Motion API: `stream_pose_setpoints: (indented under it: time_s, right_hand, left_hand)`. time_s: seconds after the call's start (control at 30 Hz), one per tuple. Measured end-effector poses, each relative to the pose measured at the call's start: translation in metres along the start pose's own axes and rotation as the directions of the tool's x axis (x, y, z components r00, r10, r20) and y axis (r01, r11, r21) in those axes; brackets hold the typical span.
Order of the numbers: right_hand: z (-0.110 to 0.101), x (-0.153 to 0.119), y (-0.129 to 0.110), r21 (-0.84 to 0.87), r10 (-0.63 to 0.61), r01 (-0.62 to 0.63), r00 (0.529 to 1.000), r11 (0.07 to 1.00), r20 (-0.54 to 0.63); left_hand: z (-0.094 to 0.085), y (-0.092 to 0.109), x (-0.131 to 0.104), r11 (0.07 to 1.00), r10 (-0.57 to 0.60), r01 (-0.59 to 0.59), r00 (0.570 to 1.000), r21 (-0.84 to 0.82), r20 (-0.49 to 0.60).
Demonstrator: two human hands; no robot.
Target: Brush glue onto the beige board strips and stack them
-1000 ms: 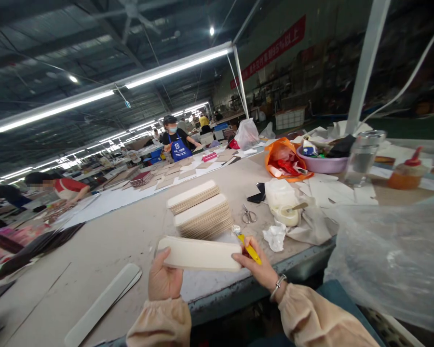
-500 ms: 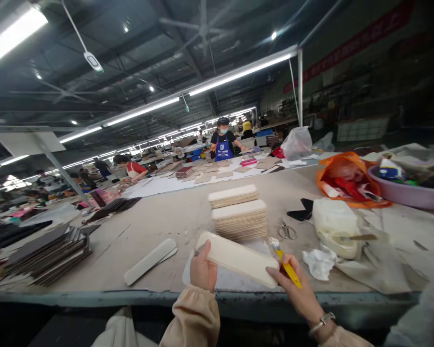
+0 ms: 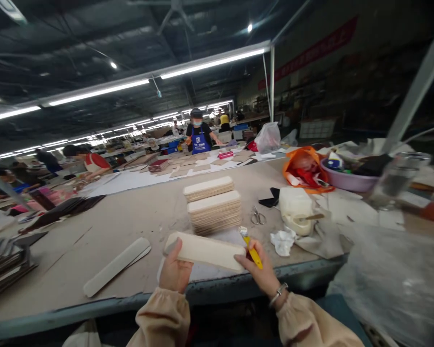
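Observation:
A long cream panel with rounded corners [image 3: 206, 251] is held between both hands above the table's front edge. My left hand [image 3: 175, 271] grips its left end, thumb on top. My right hand [image 3: 258, 265] pinches the right end and also holds a yellow-handled brush [image 3: 255, 255], its whitish bristles pointing up and away. Just beyond the panel stand two stacks of similar cream panels, a taller near stack [image 3: 215, 212] and a lower far one [image 3: 208, 188]. Left of my hands, a couple of pale strips [image 3: 117, 266] lie overlapped on the table.
Scissors [image 3: 258, 217], a white plastic container [image 3: 296, 209] and crumpled tissue [image 3: 282, 241] lie right of the stacks. Farther right are an orange bag [image 3: 305, 168] and a purple basin [image 3: 349, 180]. Dark panels [image 3: 7, 265] lie far left. A person in a blue apron [image 3: 200, 140] stands across the table.
The view has turned to the right, so the table's things appear farther left. Both hands still hold the panel, and the brush remains in my right hand.

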State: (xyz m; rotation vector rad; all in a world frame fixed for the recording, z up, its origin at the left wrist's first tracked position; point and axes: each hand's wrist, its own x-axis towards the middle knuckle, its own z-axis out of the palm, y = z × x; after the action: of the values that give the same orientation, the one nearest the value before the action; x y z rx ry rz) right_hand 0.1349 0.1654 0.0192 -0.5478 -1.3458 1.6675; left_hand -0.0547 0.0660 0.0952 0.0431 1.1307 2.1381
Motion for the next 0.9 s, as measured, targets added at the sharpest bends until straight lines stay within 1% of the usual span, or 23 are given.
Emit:
stream_pose_setpoints:
  time_s: [0.07, 0.1, 0.17, 0.3, 0.5, 0.63, 0.73, 0.9]
  right_hand:
    - [0.000, 0.002, 0.002, 0.031, 0.009, -0.009, 1.000, 0.999, 0.004]
    - [-0.001, 0.003, 0.004, 0.045, 0.016, -0.016, 1.000, 0.999, 0.008]
    - [-0.001, 0.004, 0.005, 0.063, 0.026, -0.027, 1.000, 0.998, 0.017]
    - [-0.001, 0.004, 0.005, 0.044, 0.013, -0.014, 1.000, 0.999, 0.020]
    - [-0.002, 0.004, 0.007, -0.018, 0.003, -0.003, 0.999, 1.000, 0.039]
    - [0.000, 0.003, 0.008, -0.023, 0.008, -0.007, 0.999, 1.000, 0.036]
    - [0.000, 0.003, 0.007, -0.039, 0.017, -0.016, 0.999, 0.999, 0.039]
    - [-0.004, 0.003, 0.010, -0.111, 0.035, -0.030, 0.999, 0.993, 0.041]
  left_hand:
    - [-0.005, -0.007, -0.002, 0.994, -0.101, 0.100, 0.994, 0.047, 0.033]
    - [-0.008, -0.011, -0.002, 0.989, -0.132, 0.128, 0.990, 0.074, 0.043]
    - [-0.013, -0.019, -0.004, 0.983, -0.155, 0.150, 0.987, 0.111, 0.045]
    - [-0.020, -0.025, -0.005, 0.985, -0.136, 0.134, 0.991, 0.108, 0.009]
    - [-0.022, -0.023, -0.002, 0.989, -0.130, 0.129, 0.991, 0.071, 0.016]
    - [-0.024, -0.024, -0.002, 0.991, -0.119, 0.118, 0.993, 0.064, 0.009]
    - [-0.025, -0.024, -0.004, 0.992, -0.123, 0.123, 0.992, 0.040, 0.006]
    - [-0.023, -0.024, -0.006, 0.991, -0.134, 0.134, 0.991, 0.002, 0.013]
